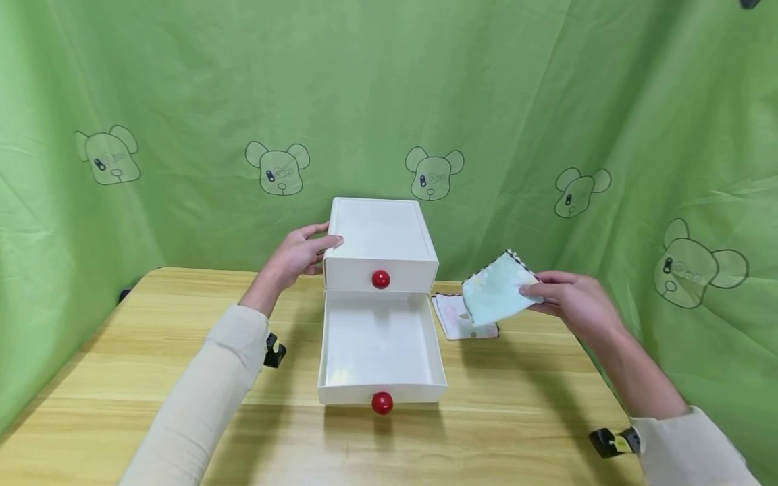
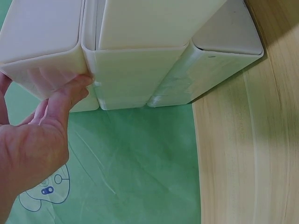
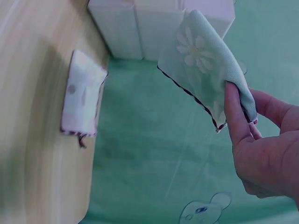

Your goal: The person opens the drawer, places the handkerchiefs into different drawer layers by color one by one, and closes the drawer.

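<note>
A white two-drawer box (image 1: 378, 233) stands on the wooden table (image 1: 121, 378). Its lower drawer (image 1: 380, 351) is pulled out, and nothing shows inside it; each drawer front carries a red knob (image 1: 381, 403). My left hand (image 1: 300, 253) rests against the box's upper left corner, thumb (image 2: 70, 91) on the white edge (image 2: 135, 60). My right hand (image 1: 568, 300) pinches a folded pale green cloth (image 1: 497, 289) with a daisy print (image 3: 205, 56) and holds it in the air to the right of the box. A second folded cloth (image 1: 458, 318), white with a dark trim (image 3: 79, 100), lies on the table beneath it.
A green curtain with bear drawings (image 1: 431, 172) hangs close behind and around the table. The table's right edge (image 1: 608, 398) runs just under my right forearm. Bare wood lies in front of the open drawer.
</note>
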### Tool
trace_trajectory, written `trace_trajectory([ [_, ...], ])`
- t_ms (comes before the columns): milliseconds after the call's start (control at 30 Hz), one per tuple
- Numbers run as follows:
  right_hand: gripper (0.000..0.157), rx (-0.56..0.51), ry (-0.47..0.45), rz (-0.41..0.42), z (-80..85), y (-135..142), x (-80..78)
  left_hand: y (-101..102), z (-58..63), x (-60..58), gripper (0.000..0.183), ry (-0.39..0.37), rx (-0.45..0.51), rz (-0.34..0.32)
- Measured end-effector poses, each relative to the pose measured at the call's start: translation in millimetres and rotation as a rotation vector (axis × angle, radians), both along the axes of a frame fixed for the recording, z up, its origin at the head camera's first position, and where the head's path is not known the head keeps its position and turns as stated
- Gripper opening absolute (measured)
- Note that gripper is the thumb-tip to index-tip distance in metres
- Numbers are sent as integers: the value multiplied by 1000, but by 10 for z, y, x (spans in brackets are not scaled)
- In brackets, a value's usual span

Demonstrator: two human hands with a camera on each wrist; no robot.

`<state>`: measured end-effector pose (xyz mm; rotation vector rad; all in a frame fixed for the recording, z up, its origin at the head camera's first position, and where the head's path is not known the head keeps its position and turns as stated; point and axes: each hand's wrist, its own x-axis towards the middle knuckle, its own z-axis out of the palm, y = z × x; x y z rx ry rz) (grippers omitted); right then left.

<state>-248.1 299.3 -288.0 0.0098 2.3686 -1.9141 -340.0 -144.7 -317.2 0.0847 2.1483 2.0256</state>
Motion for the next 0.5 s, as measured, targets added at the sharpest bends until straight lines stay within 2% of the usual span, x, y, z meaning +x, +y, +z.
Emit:
trace_trajectory([
  [133, 48, -12, 30, 35, 60, -123, 60, -8, -1, -4, 77, -5, -8, -2],
  [333, 46, 32, 41, 57, 138, -267, 164, 1, 24, -1, 74, -19, -17, -11],
  [500, 46, 18, 40, 116, 191, -369, 238, 12, 142, 117, 71, -19, -34, -14],
])
